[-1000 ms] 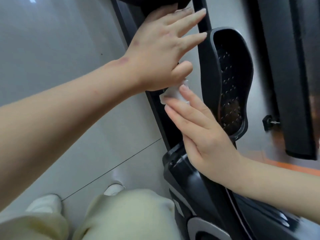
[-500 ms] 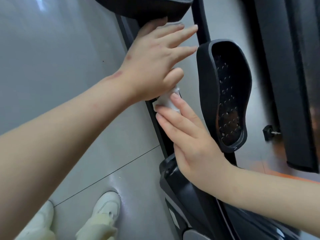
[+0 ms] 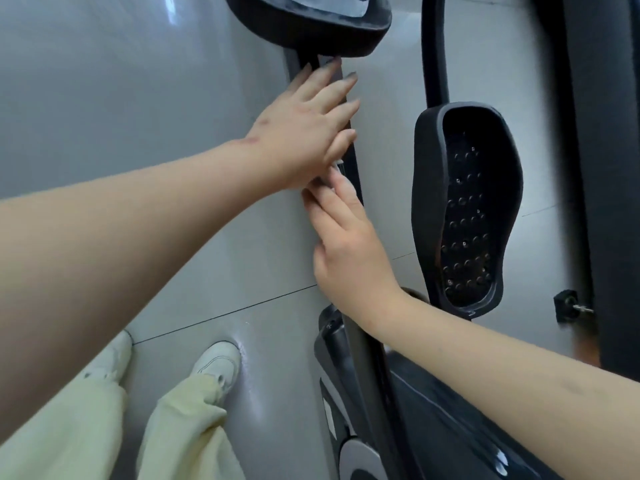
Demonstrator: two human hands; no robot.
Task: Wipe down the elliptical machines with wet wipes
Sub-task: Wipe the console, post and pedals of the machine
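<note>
**A:** What differs from a second ago?

**B:** The view takes in more. The dark underside of the upper pedal (image 3: 311, 29) now shows in full at the top end of the slanted black bar (image 3: 363, 358) of the elliptical machine (image 3: 433, 427). Two white shoes (image 3: 218, 362) and pale yellow-green trouser legs (image 3: 180, 427) now stand on the grey floor (image 3: 138, 98), left of the bar's lower end. Both hands keep much the same place on the bar. The wet wipe (image 3: 338, 164), earlier a clear white fold between them, is now only a thin white sliver.

**A:** And the grip of each hand?

**B:** Neither grip is closed. The left hand (image 3: 304, 133) lies flat on the bar, fingers straight and close together, with the tips pointing up the bar toward the upper pedal. The right hand (image 3: 349, 251) lies just below it on the bar, fingers also straight, its fingertips (image 3: 341, 183) meeting the thumb side of the left hand.

**A:** Where exactly is the wipe?

**B:** On the bar, at the spot where the two hands meet. Most of it is hidden, so I cannot tell how much lies under either hand. A studded black pedal (image 3: 467, 209) stands right of the bar, apart from both hands.
</note>
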